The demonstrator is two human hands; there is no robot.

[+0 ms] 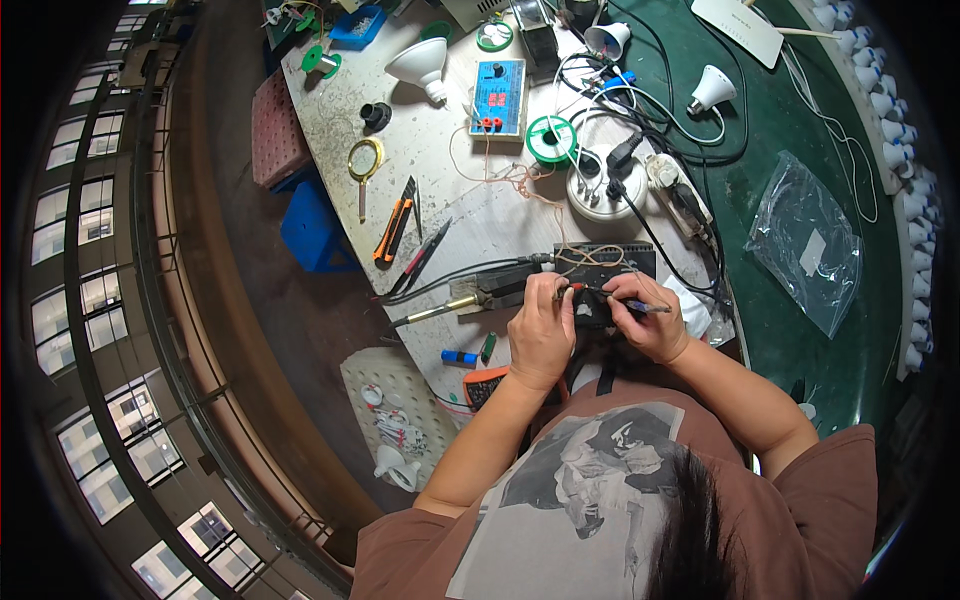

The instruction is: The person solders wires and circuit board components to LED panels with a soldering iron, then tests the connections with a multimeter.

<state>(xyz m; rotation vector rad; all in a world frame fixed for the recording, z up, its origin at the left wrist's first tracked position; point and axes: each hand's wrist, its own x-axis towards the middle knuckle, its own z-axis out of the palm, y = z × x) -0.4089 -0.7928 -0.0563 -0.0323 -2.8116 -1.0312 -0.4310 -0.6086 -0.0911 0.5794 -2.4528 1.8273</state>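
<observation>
Close together over the front edge of the white worktable (pixel 440 215), both my hands are closed in a pinch. My left hand (pixel 543 330) grips a small red piece (pixel 577 287), perhaps a test-lead end. Between the fingers of my right hand (pixel 652 322) is a slim pen-like tool (pixel 652 307), its end sticking out to the right. Dark material lies under the fingertips, too shaded to make out. Just beyond is a black box (pixel 630 262) with thin tan wires (pixel 590 256) looped over it. A soldering iron (pixel 440 309) with a brass-coloured barrel lies to the left.
A blue meter (pixel 498 98) with a red display stands at the back. Nearby are a solder spool (pixel 551 139), a power strip (pixel 680 198) with plugs, a utility knife (pixel 395 225), a magnifier (pixel 364 163) and bulb housings (pixel 420 68). A clear plastic bag (pixel 808 245) lies on the green mat.
</observation>
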